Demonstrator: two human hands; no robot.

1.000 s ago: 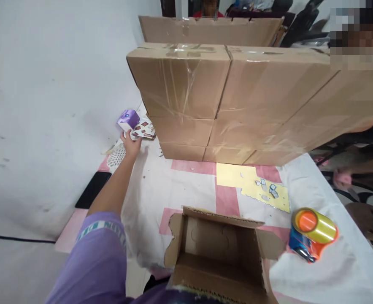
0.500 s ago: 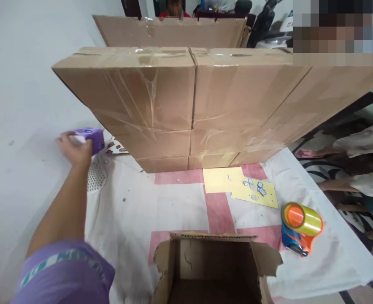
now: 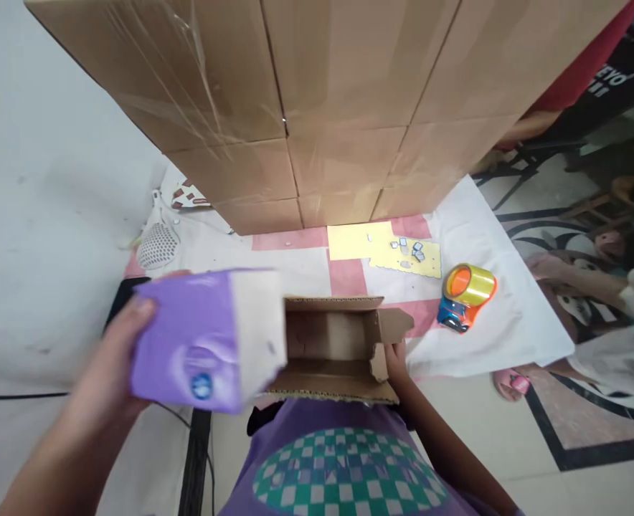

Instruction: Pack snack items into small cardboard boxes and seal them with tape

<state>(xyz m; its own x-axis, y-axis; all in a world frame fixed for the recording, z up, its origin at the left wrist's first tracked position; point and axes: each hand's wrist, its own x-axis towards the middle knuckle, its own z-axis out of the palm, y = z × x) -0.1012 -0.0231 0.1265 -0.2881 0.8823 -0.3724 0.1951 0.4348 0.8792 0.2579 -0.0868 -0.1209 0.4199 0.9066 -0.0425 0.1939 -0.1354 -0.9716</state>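
My left hand (image 3: 110, 365) is closed round a purple and white soft pack (image 3: 206, 337), held up close to the camera at the left edge of an open cardboard box (image 3: 333, 347). The pack covers the box's left side. My right hand (image 3: 395, 362) grips the box's right flap, fingers curled over the cardboard edge. The box stands open at the near edge of the white and pink cloth (image 3: 483, 315), right in front of my body.
A tall wall of taped cardboard cartons (image 3: 317, 107) fills the back. A tape dispenser (image 3: 465, 297) with a yellow roll and a yellow sheet (image 3: 381, 247) lie on the cloth. A white mesh scoop (image 3: 158, 244) lies at the left. Other people's legs and feet are at the right.
My left hand has brought the purple pack from the far left by the cartons back to the open box. The view has tilted down, and my right hand now shows on the box flap.
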